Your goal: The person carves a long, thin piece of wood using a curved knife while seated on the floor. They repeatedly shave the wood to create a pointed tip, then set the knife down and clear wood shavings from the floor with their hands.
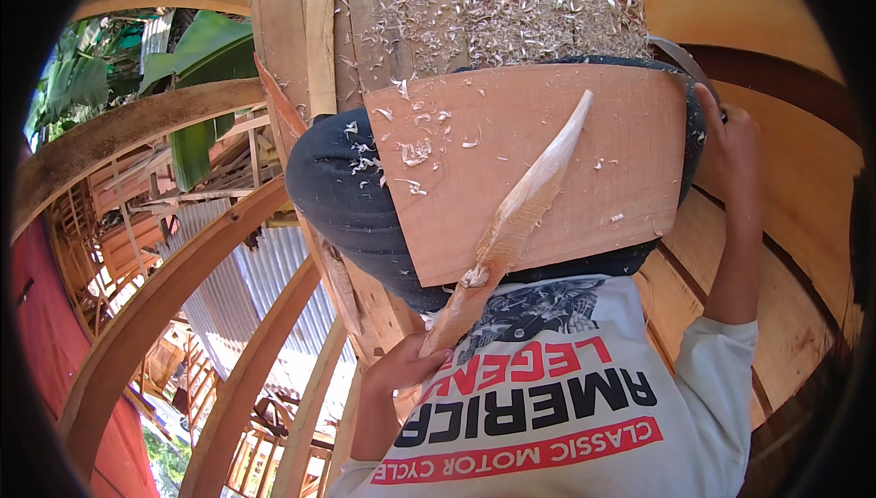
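Littering planks [370, 51], shavings [584, 5] lie beside curved ribs [137, 122]; left fingers [431, 367] grip whittled wood [520, 215], right fingers [710, 113] a blade [686, 60].

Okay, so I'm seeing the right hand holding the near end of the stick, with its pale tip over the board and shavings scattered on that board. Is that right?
Not quite: the head view shows the left hand, not the right, holding the near end of the stick. Its pale tip is over the board, and shavings are scattered there.
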Tool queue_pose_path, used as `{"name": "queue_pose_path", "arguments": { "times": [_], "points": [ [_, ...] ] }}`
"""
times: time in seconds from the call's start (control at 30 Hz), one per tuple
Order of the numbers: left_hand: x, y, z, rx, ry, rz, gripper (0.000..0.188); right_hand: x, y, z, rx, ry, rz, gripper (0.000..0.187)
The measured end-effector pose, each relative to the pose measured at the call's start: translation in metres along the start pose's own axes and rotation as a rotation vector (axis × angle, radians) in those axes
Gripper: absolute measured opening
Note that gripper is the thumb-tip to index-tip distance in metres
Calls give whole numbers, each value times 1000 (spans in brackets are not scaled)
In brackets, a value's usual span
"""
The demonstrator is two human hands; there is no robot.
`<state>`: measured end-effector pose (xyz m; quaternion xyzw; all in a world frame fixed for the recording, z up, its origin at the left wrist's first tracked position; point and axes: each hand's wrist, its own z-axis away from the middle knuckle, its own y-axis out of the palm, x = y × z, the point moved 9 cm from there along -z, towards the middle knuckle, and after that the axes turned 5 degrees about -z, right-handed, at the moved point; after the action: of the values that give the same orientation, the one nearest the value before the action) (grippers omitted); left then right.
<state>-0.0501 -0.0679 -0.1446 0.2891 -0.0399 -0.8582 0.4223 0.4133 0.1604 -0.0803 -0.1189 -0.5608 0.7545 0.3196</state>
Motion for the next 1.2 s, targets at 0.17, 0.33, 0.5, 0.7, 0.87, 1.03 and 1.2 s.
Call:
{"name": "queue_pose_path", "arguments": {
  "times": [0.17,0.33,0.5,0.7,0.87,1.03,1.2],
  "points": [
    [-10,-2,-7,46,-49,2,30,54,13,65,108,-230,8,70],
    [-18,-2,2,15,-61,1,27,88,52,99,256,-398,64,70],
    [-1,2,2,52,-112,38,26,51,12,35,-7,-254,99,71],
    [-10,2,1,7,-42,26,25,74,20,76,132,-429,91,65],
    [-20,3,12,-9,-47,-24,24,89,44,97,255,-417,27,61],
    [-25,5,9,-31,-59,-128,24,83,37,83,157,-443,119,67],
    [-30,3,3,-33,57,-114,26,80,37,77,124,-440,129,69]
  ]
}}
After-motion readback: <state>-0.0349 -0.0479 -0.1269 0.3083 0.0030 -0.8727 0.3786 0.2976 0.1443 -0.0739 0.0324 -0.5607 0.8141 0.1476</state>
